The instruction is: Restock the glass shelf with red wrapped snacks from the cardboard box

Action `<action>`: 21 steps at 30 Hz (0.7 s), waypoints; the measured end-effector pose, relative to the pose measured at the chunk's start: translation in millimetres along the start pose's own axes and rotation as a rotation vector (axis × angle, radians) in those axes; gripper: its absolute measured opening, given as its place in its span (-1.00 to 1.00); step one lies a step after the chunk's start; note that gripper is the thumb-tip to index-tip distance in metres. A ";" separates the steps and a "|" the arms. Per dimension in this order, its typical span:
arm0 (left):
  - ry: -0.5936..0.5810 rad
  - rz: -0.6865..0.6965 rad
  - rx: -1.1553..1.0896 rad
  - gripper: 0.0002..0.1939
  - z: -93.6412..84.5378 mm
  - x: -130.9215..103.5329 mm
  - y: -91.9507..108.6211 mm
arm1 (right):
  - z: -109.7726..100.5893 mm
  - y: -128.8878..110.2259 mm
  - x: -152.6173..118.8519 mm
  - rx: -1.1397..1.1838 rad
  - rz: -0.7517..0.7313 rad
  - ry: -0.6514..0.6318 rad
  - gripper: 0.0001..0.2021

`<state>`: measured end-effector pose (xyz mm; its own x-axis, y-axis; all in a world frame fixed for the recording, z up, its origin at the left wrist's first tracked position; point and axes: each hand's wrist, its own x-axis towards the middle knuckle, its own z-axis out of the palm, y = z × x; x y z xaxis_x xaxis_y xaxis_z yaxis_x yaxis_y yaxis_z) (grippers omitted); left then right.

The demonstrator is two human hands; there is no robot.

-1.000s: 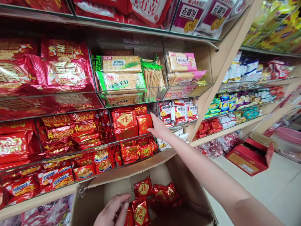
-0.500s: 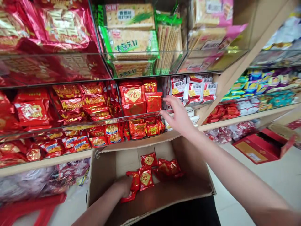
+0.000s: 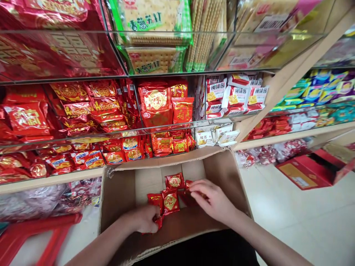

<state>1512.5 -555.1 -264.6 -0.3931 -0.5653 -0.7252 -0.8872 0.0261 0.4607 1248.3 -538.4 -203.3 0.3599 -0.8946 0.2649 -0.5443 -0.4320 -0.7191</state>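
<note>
An open cardboard box [image 3: 122, 190] holds several shiny red snack packets, two of them with gold emblems face up: one snack packet [image 3: 174, 181] towards the back and another [image 3: 170, 201] in front of it. Inside the box, at the left, my left hand [image 3: 148, 218] has its fingers curled around a red snack packet [image 3: 159, 222], which they partly hide. My right hand [image 3: 213, 201] reaches in from the right. Its fingertips are drawn together on a red packet [image 3: 188, 183] of the right-hand pile, and the hand covers most of that pile.
Behind the box rises a shelf with clear dividers [image 3: 166, 127], stocked with red packets [image 3: 155, 99], white cracker packets [image 3: 237, 98] and green-edged biscuits [image 3: 158, 59]. A red carton [image 3: 307, 168] lies on the floor at right. A red plastic frame [image 3: 41, 236] stands at left.
My right hand has come down from the shelf front into the box, onto the right-hand packets. The left hand stays at its packet. The view has tilted slightly downward.
</note>
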 end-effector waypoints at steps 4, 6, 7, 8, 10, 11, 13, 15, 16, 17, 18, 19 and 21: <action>-0.059 0.139 -0.185 -0.76 -13.7 -11.1 16.3 | 35.3 0.7 1.7 0.063 0.140 -0.385 -0.53; -0.021 0.191 -0.308 -0.70 -24.8 -18.0 28.4 | 48.3 -0.1 6.9 0.140 0.147 -0.442 -0.41; 0.014 0.208 -0.370 -0.66 -30.2 -22.1 35.0 | 52.2 -0.9 10.0 0.189 0.169 -0.430 -0.46; 0.057 0.221 -0.428 -0.60 -35.1 -26.4 41.6 | 54.2 -2.2 13.3 0.245 0.207 -0.396 -0.56; 0.161 0.241 -0.518 -0.50 -42.4 -35.0 54.3 | 52.7 -5.7 19.6 0.378 0.294 -0.302 -0.71; 0.216 0.252 -0.546 -0.49 -45.0 -38.7 60.1 | 49.8 -7.9 22.4 0.447 0.323 -0.259 -0.74; 0.334 0.280 -0.574 -0.53 -48.9 -44.2 70.5 | 42.2 -13.8 26.3 0.579 0.330 -0.185 -0.75; 0.456 0.313 -0.579 -0.59 -52.1 -47.5 79.4 | 35.1 -21.2 28.2 0.702 0.315 -0.121 -0.78; 0.509 0.331 -0.578 -0.60 -53.4 -48.7 83.3 | 32.8 -25.2 28.5 0.770 0.311 -0.099 -0.79; 0.554 0.347 -0.577 -0.62 -54.2 -49.9 87.1 | 31.3 -29.2 28.4 0.839 0.318 -0.075 -0.80; 0.591 0.362 -0.576 -0.63 -54.4 -51.0 90.7 | 30.9 -32.9 28.2 0.906 0.336 -0.043 -0.80; 0.626 0.370 -0.575 -0.65 -53.8 -52.1 94.2 | 31.0 -36.0 27.8 0.975 0.365 0.001 -0.80; 0.719 0.373 -0.614 -0.67 -50.2 -54.2 100.3 | 31.7 -40.1 27.4 1.116 0.421 0.119 -0.78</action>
<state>1457.0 -563.3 -153.4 -0.2019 -0.9748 -0.0952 -0.3806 -0.0114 0.9247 1304.0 -542.0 -187.6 0.2068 -0.9722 -0.1096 0.3757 0.1823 -0.9086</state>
